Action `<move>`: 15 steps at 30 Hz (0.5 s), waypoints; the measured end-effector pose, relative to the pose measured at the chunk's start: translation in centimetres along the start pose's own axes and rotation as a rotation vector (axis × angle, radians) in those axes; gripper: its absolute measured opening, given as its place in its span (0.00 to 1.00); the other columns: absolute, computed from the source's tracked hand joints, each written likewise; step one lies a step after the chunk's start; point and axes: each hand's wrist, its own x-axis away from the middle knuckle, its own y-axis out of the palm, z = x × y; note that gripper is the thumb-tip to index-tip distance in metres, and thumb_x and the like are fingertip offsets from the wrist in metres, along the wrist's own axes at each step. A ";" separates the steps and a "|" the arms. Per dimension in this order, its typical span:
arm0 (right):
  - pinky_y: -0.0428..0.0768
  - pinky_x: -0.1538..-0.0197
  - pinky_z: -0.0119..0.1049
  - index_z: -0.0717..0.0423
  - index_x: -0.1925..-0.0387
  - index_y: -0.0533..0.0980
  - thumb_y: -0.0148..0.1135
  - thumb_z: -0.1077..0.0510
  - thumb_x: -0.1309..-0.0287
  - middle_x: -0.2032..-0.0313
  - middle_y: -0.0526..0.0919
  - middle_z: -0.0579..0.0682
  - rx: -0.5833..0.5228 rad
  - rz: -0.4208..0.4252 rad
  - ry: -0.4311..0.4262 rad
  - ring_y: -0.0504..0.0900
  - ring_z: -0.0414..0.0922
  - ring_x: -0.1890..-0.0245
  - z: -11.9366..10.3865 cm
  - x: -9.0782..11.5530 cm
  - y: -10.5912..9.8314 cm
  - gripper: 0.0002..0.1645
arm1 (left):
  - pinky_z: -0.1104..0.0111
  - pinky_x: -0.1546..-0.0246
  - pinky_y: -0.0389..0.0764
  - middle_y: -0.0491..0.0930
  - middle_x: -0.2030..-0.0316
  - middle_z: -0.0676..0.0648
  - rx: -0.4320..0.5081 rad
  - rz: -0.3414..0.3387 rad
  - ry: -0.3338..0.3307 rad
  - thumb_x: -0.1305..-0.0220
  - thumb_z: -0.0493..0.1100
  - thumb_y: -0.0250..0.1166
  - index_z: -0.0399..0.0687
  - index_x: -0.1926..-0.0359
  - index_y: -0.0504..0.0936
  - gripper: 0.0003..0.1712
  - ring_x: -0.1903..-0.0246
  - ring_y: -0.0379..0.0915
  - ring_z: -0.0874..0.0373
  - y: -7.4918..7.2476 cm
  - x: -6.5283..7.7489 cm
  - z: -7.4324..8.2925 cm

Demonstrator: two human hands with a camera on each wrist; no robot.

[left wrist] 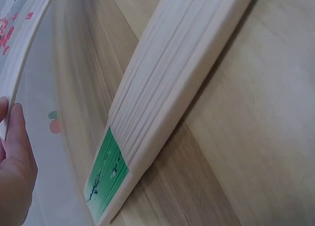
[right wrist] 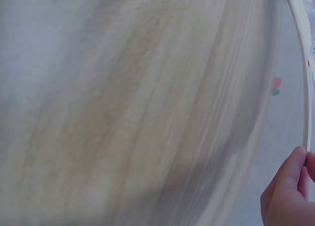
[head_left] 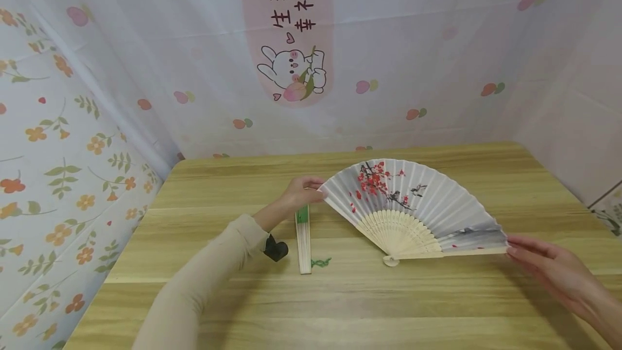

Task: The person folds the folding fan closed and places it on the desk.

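A folding fan (head_left: 452, 204) with red blossoms, small birds and pale ribs is spread wide in the head view, its pivot toward the person. My left hand (head_left: 303, 192) pinches the tip of its left outer rib, seen also in the left wrist view with the hand (left wrist: 17, 167) at the edge. At the right end of the fan, my right hand (head_left: 551, 269) pinches the other outer rib between thumb and fingers. Below the left hand lies a folded fan (head_left: 303, 247) with pale ribs and a green part (left wrist: 108, 169), partly covered by that hand in the head view.
The wooden table (head_left: 369, 307) bears everything. A green tassel cord (head_left: 320, 262) lies beside the folded fan. Near the left forearm is a black heart-shaped thing (head_left: 276, 249). Printed curtains (head_left: 389, 58) stand behind and at the left.
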 end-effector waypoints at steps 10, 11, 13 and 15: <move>0.75 0.58 0.23 0.43 0.60 0.77 0.44 0.69 0.38 0.60 0.77 0.38 0.124 -0.024 0.025 0.77 0.33 0.60 -0.8 -0.9 0.9 0.20 | 0.66 0.59 0.74 0.77 0.59 0.43 -0.094 0.041 0.056 0.47 0.35 0.62 0.37 0.54 0.77 0.17 0.58 0.70 0.55 -2.0 1.0 -0.4; 0.75 0.58 0.22 0.43 0.60 0.76 0.44 0.69 0.38 0.60 0.77 0.38 0.139 -0.032 0.016 0.77 0.33 0.59 -0.9 -1.1 1.0 0.20 | 0.66 0.60 0.74 0.77 0.59 0.44 -0.084 0.047 0.062 0.47 0.35 0.62 0.37 0.54 0.77 0.17 0.58 0.70 0.55 -2.2 1.1 -0.4; 0.74 0.58 0.23 0.45 0.59 0.76 0.43 0.70 0.38 0.60 0.77 0.39 0.140 -0.053 -0.013 0.77 0.33 0.59 -1.0 -1.3 1.2 0.20 | 0.66 0.60 0.74 0.77 0.59 0.43 -0.064 0.054 0.079 0.47 0.35 0.61 0.36 0.54 0.76 0.17 0.59 0.70 0.55 -2.4 1.3 -0.4; 0.74 0.57 0.22 0.46 0.58 0.75 0.43 0.71 0.38 0.60 0.77 0.40 0.136 -0.068 -0.036 0.77 0.34 0.58 -1.0 -1.6 1.4 0.20 | 0.63 0.59 0.75 0.77 0.60 0.43 -0.032 0.061 0.084 0.47 0.34 0.61 0.34 0.54 0.75 0.17 0.60 0.70 0.55 -2.7 1.5 -0.4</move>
